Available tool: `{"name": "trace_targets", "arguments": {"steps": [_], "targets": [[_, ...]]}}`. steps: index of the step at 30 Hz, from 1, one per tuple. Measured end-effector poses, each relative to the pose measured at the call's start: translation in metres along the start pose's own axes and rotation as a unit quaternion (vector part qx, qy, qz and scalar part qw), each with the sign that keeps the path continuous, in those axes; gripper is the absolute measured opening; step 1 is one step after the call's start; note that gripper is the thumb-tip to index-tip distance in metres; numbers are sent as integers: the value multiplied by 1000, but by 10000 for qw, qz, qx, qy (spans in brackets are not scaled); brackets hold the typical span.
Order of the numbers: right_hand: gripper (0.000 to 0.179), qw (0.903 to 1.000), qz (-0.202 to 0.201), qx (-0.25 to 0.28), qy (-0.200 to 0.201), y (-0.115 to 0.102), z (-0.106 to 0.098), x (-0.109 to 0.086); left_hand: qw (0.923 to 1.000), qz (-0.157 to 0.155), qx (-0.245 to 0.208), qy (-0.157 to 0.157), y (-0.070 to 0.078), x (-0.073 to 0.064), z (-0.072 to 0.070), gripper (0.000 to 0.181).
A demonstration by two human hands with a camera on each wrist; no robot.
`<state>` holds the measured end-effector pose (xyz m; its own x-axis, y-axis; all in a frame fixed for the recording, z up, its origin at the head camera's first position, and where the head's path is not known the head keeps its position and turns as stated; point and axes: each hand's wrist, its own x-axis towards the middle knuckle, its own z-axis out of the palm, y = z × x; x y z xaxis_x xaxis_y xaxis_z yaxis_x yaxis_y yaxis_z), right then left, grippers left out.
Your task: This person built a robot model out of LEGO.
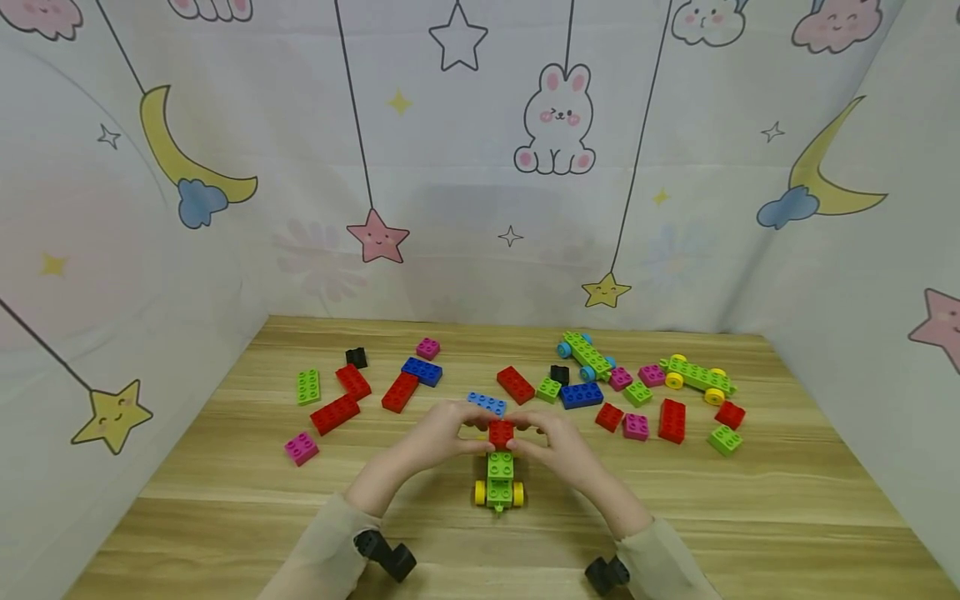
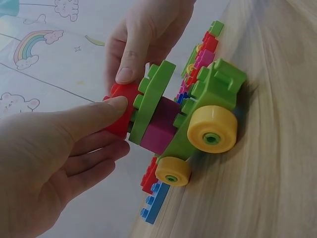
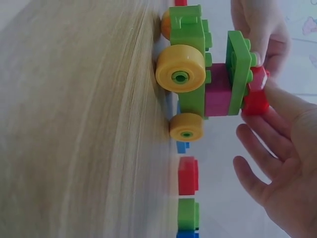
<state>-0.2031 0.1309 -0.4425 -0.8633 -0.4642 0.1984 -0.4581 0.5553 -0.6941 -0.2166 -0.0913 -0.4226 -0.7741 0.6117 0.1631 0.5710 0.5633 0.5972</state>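
A small red brick [image 1: 501, 434] is pinched at its sides by my left hand [image 1: 442, 437] and my right hand [image 1: 557, 446]. It sits at the top of a toy car with a green wheeled base [image 3: 190, 99] and yellow wheels [image 2: 212, 129]. Between base and red brick are a magenta brick [image 3: 218, 91] and a longer green brick [image 2: 152, 101], which overhangs toward the near end. Whether the red brick is fully seated on the studs cannot be told. The car stands on the table, its lower fingers-side parts partly hidden in the head view.
A light blue brick [image 1: 487, 404] lies just beyond the hands. Loose bricks, such as a red one [image 1: 335, 413] and a magenta one [image 1: 302, 448], spread left. Bricks also lie right, with two green wheeled bases, one blue-wheeled [image 1: 587, 356], one yellow-wheeled [image 1: 697, 377]. A printed cloth [image 1: 465, 183] stands behind the wooden table.
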Motion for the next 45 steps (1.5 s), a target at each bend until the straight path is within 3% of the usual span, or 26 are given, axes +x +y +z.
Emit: {"name": "trace_targets", "arguments": {"steps": [16,24,39,45], "targets": [[37,10000,-31,-26,41,0,-1,0,9999,-107,-94,20,-1,1,1,38],[36,9996,219,28,-161,-2,-2,2,9997,-20,-237,-5,-5,1,2,37],[37,9992,295,-44,-270,-5,-6,4,9992,-122,-344,-167,-5,3,2,37],[36,9990,338,-49,-301,-6,-6,5,9983,-301,-447,-235,-4,4,1,37]]}}
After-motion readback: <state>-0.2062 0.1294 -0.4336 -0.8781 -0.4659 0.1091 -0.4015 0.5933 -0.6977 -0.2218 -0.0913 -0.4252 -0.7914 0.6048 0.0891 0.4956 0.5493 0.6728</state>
